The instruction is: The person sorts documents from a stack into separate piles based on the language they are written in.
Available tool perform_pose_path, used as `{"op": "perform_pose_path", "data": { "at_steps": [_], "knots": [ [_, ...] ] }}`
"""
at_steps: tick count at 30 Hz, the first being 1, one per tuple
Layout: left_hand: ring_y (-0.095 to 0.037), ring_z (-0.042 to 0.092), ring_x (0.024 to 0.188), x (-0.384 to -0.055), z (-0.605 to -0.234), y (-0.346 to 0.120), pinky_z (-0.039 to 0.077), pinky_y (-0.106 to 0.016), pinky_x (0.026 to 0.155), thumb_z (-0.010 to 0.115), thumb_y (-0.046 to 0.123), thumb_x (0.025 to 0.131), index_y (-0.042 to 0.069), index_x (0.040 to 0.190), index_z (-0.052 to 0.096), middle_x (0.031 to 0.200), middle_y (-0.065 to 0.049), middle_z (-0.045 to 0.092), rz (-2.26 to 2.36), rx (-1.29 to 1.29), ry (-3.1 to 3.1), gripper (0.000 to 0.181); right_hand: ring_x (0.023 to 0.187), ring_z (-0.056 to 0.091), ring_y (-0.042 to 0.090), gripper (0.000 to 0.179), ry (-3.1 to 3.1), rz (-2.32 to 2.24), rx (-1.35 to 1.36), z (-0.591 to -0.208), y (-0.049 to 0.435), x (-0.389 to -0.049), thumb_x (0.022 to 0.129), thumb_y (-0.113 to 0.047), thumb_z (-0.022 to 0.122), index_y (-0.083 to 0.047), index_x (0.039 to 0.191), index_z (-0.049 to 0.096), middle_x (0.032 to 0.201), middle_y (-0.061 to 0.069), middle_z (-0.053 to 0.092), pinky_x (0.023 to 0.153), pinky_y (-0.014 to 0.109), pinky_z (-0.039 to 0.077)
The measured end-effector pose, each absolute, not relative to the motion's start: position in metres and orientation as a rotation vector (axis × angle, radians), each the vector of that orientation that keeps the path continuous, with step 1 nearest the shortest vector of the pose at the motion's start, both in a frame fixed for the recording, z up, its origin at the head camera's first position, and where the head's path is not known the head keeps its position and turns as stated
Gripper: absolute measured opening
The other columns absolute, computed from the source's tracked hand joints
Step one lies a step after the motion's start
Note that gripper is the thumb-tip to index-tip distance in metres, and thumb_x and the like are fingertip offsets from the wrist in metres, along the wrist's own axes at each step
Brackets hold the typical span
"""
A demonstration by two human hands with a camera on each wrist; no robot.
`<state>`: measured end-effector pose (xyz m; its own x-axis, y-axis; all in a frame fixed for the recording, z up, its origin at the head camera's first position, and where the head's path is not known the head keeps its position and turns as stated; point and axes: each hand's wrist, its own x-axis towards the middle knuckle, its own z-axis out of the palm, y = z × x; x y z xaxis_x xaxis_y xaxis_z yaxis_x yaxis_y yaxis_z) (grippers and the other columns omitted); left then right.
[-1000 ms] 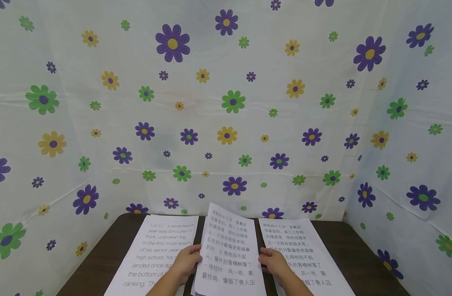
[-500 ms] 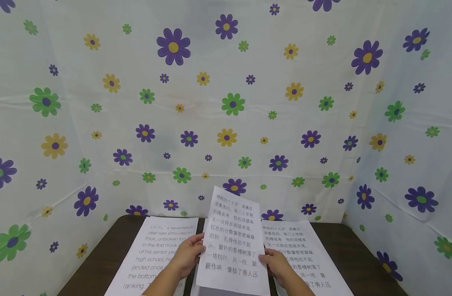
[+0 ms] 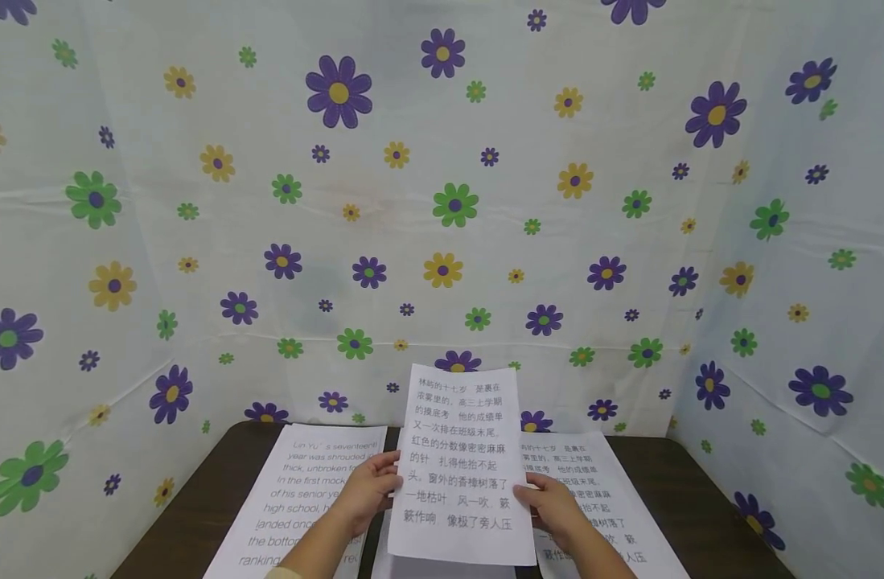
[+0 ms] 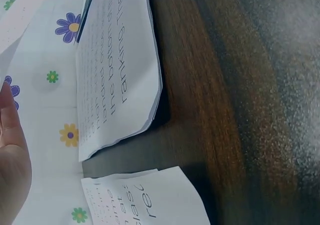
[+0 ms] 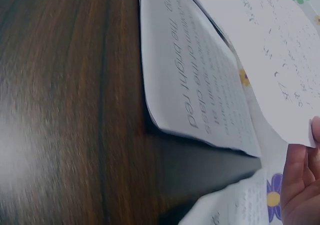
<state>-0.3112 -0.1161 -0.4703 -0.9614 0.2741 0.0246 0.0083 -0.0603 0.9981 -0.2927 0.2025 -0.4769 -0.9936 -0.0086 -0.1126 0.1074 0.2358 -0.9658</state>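
Both hands hold one white sheet of paper (image 3: 459, 450) printed with Chinese text, tilted up toward the head camera. My left hand (image 3: 365, 494) grips its left edge and my right hand (image 3: 553, 507) its right edge. Below the sheet lies the middle paper stack (image 4: 135, 75), mostly hidden in the head view; English print shows on it in both wrist views. In the right wrist view, the held sheet hangs curved above that stack, apart from most of it. Only part of each hand shows in its wrist view.
A left paper stack (image 3: 304, 490) with English text and a right paper stack (image 3: 594, 490) with Chinese text lie on the dark wooden table (image 3: 188, 507). A flower-patterned white cloth (image 3: 398, 233) stands behind the table and along both sides.
The Chinese-printed sheet has risen off the middle stack, first tilted, now straighter and facing the head camera. Both hands have moved with it, the right hand a little up and to the right.
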Motion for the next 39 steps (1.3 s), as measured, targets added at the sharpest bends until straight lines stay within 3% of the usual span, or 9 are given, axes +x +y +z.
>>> {"op": "perform_pose_path", "data": {
  "at_steps": [17,39],
  "knots": [
    [-0.016,0.07,0.084,-0.313,-0.47,-0.07,0.061,-0.036,0.076,0.059,0.003,0.087,-0.005,0.141,0.043,0.103,-0.007,0.069,2.067,0.268,2.058,0.057,0.082,0.074,0.028,0.054,2.438,-1.918,0.273,-0.466,0.251,-0.279,0.092,-0.018,0.064,0.013,0.134,0.048,0.097,0.014,0.074,0.069,0.038,0.062],
    [-0.016,0.067,0.081,-0.313,-0.467,0.012,0.062,-0.037,0.074,0.062,0.001,0.085,0.0,0.136,0.051,0.1,-0.009,0.065,2.088,0.196,2.061,0.053,0.08,0.067,0.019,0.051,2.483,-1.851,0.414,-0.453,0.323,-0.268,0.098,-0.016,0.055,0.012,0.139,0.043,0.096,0.007,0.071,0.067,0.034,0.058]
  ]
}}
